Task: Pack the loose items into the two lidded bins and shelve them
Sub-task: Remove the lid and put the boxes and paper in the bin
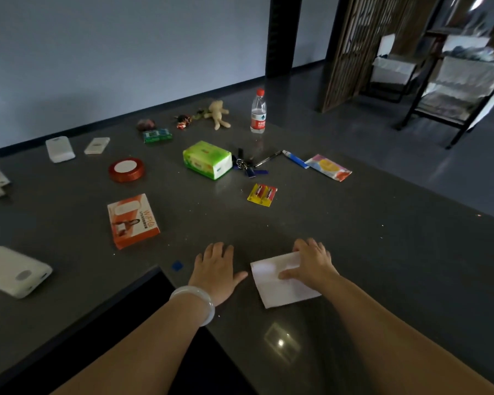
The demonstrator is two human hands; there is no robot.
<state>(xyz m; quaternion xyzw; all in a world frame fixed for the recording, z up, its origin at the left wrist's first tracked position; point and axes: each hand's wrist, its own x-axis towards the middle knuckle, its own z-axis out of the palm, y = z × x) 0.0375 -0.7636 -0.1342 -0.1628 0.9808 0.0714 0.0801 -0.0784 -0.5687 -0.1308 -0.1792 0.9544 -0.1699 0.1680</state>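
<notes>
Grey tabletop (354, 252) with loose items scattered across it, none packed. Left hand (216, 269) lies flat, palm down on the bare surface, holding nothing; pale bangle (197, 303) on that wrist. Right hand (311, 263) rests flat on a folded white paper sheet (280, 292), fingers straight, thumb on the sheet, pressing rather than gripping. The hands are apart, side by side at the near edge.

Items: orange WiFi box (133, 220) just left of the hands, white power bank (15, 270) far left, red ribbon spool (126, 170), green tissue pack (207, 159) mid-table with a key bunch (247, 166) touching its right side, pen (268, 159) and blue-white tube (295, 159) beside that, colourful sachet (328, 167), battery pack (261, 195) nearer the hands. At the back: water bottle (258, 112) upright, plush toy (218, 114), green packet (157, 135), and two white gadgets (60, 149).

No lidded bin is on the table. A black rack (454, 89) stands well apart at far right holding white containers (394, 67), too blurred to tell if those are the bins.

Step, as I judge it: the very start, before packing, with the sheet maybe the first pick. The next move calls for getting a bin to the table and its lid off, or curling the right fingers under the paper edge, which lies flat and thin, so it needs a slide or pinch to lift.
</notes>
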